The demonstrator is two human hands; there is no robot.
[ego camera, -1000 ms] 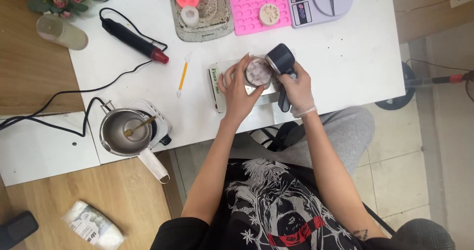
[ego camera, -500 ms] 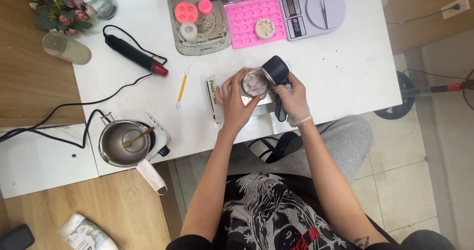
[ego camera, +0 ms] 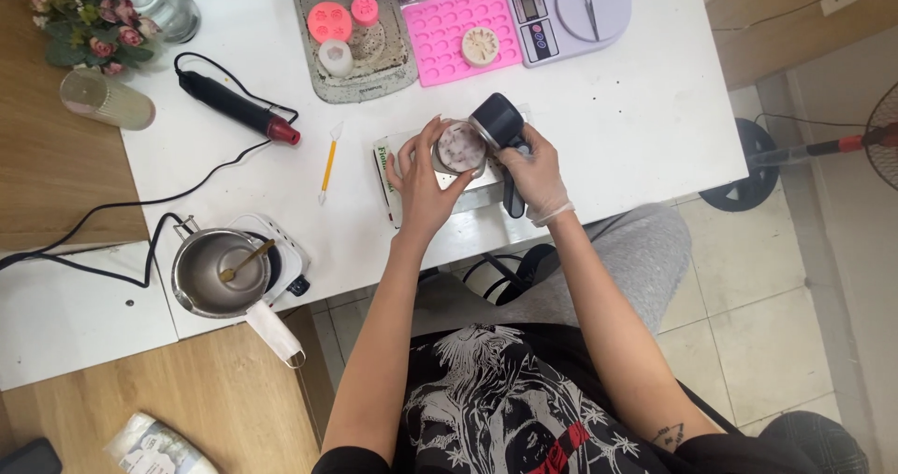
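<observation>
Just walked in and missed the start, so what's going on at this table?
A seated person steadies a small round glass jar with the left hand. The gloved right hand aims a dark heat gun at its top. A metal pot, a pink mould and a scale sit on the white table.

Hands: two, the left hand (ego camera: 423,186) and the right hand (ego camera: 538,176)
Heat guns: two, a dark one (ego camera: 500,128) and a black one with a red tip (ego camera: 238,106)
Small round containers: one (ego camera: 460,147)
Pink silicone moulds: one tray (ego camera: 447,34)
Digital scales: one (ego camera: 571,11)
Tweezers: one pair (ego camera: 591,6)
Metal melting pots: one (ego camera: 215,272)
Orange-handled tools: one (ego camera: 328,162)
Flower bunches: one (ego camera: 86,17)
</observation>
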